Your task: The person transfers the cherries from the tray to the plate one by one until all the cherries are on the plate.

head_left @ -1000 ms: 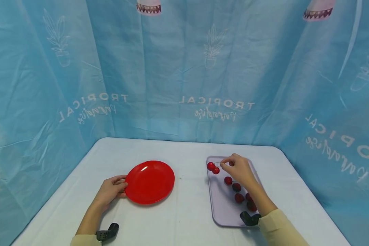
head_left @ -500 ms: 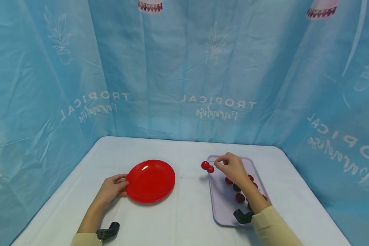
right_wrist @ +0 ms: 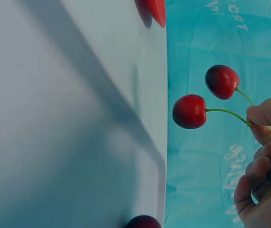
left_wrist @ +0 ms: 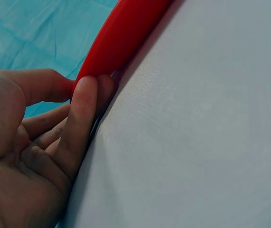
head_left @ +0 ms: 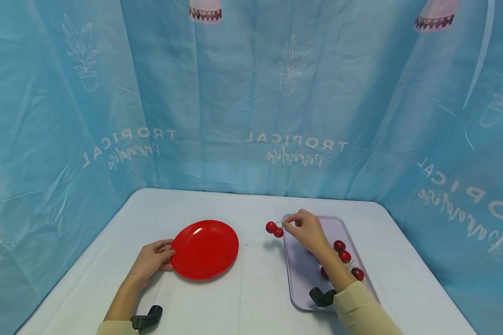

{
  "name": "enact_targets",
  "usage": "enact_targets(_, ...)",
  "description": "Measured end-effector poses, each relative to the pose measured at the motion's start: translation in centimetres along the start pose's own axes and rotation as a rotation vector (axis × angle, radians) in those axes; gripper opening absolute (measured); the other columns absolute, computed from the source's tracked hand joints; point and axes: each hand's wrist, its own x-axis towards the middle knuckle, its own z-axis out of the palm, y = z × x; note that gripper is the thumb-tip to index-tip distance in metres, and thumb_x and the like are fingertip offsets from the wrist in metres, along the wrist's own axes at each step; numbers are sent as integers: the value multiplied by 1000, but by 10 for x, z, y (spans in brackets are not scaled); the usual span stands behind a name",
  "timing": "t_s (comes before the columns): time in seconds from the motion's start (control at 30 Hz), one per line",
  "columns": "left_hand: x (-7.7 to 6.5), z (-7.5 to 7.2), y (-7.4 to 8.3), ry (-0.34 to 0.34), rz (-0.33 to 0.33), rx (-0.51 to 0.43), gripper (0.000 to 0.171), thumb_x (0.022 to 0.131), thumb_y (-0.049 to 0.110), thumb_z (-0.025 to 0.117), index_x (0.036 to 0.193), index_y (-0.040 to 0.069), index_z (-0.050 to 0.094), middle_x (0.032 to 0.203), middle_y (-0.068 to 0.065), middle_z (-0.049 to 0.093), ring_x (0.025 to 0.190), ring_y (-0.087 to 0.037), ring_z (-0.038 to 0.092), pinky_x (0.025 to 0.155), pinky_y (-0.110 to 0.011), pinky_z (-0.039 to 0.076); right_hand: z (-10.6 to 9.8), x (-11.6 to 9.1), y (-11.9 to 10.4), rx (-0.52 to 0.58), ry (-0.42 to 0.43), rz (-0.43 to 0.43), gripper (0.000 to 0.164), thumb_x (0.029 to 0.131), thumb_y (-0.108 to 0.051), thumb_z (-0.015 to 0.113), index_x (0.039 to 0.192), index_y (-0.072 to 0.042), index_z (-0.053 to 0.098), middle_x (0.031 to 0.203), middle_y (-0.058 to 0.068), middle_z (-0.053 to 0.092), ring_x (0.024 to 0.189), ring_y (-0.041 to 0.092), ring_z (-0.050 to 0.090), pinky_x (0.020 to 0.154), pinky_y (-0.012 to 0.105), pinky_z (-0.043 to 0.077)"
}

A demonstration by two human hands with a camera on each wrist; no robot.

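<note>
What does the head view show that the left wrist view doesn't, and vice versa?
Head only: the right hand holding a pair of cherries by the stems, the lilac tray, the loose cherries on it, both sleeves, and the curtain lettering.

Left wrist only: the palm side of the left hand, plus a close look at the red plate from its outer side.

Both: left hand at the plate's rim, white tabletop, blue curtain.

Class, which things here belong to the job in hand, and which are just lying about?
Likely in the job:
two cherries, stems pinched by the right hand
plate, gripped by the left hand
tray
other cherries

Just around:
table
curtain
wrist cameras
</note>
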Motion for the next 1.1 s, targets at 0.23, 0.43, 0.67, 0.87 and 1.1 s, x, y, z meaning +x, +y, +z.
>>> enact_targets(0.23,0,0,-1,0,-1,-3,52,90,15,66,135,-2,47,119,-23,59,75,-23,67,68,-31,57,9,1,-8,9,-11,-25,4,82,-20,74,85,-18,76,73,0,51,71,19,46,53,31,41)
enact_targets(0.43,-1,-1,-1,1,9,-6,51,90,14,65,135,-2,48,117,-22,60,75,-23,67,68,-32,57,18,3,-12,9,-9,-47,5,82,-20,73,84,-16,76,72,-1,50,70,18,46,54,31,42)
enact_targets(0.67,0,0,-1,4,12,6,50,90,15,65,134,-2,48,117,-21,61,74,-23,67,67,-31,57,25,3,-19,17,-14,-72,5,83,-19,73,84,-15,77,70,-1,49,68,17,46,52,30,40)
enact_targets(0.87,1,2,-1,6,9,8,49,91,15,64,134,-1,48,117,-21,61,73,-23,67,67,-30,57,30,3,-24,24,-4,-109,4,82,-16,73,82,-15,77,68,-2,48,67,17,45,54,30,39)
enact_targets(1.1,-2,2,2,15,6,15,51,90,15,65,135,-2,48,119,-23,60,74,-23,67,67,-31,57,42,7,-28,14,-23,-114,5,83,-19,73,85,-18,77,69,-3,49,68,15,46,53,28,40)
